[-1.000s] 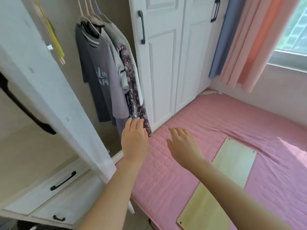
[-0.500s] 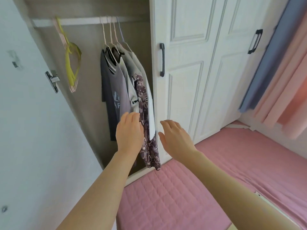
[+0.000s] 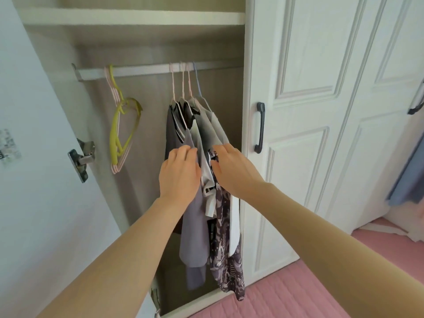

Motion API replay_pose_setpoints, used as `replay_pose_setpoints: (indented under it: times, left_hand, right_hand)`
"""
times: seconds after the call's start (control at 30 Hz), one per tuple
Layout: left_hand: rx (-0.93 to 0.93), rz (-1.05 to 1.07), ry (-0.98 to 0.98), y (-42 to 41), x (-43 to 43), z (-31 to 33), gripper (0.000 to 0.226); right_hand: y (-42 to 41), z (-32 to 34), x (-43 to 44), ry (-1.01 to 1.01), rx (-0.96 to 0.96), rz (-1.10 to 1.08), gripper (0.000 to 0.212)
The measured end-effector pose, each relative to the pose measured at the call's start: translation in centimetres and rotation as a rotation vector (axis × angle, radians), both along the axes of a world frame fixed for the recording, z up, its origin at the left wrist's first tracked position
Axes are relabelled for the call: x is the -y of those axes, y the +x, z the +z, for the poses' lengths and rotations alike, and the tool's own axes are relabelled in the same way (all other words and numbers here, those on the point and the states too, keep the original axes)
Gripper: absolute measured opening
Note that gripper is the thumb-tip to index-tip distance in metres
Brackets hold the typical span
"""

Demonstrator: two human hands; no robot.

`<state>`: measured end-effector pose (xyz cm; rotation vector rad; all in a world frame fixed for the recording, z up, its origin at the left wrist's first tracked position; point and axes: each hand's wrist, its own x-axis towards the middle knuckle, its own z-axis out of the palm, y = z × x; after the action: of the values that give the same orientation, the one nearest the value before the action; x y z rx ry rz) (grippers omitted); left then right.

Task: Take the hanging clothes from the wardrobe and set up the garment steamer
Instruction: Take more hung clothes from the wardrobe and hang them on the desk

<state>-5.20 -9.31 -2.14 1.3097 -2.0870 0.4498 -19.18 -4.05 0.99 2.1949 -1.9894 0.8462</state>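
The sticker (image 3: 9, 145) on the open door at your left is too blurred to read. You face a white wardrobe (image 3: 137, 17) with panelled doors, and a pink quilted bed cover (image 3: 298, 294) lies at its foot. The hanging clothes (image 3: 195, 237), grey shirts and a dark patterned piece, are bunched at the right end of the rail (image 3: 142, 70). Your left hand (image 3: 179, 173) lies with straight fingers against a grey shirt. Your right hand (image 3: 231, 171) bends its fingers into the patterned cloth; I cannot tell whether it pinches.
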Motion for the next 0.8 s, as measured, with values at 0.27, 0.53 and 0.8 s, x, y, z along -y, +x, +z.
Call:
replay_pose_setpoints:
  times: [0.27, 0.53, 0.8]
  left_hand:
    - [0.067, -0.015, 0.057, -0.5, 4.5, 1.1, 0.042]
    - [-0.098, -0.058, 0.082, 0.5, 7.3, 2.1, 0.024]
    - [-0.455, -0.063, 0.303, 0.9, 10.4, 4.1, 0.031]
  right_hand:
    - [0.6, 2.2, 6.5, -0.095, -0.029, 0.068, 0.033]
    - [0.7, 2.2, 11.0, -0.068, -0.123, 0.081, 0.044]
    - [1.2, 2.2, 14.1, -0.049, -0.170, 0.019, 0.050]
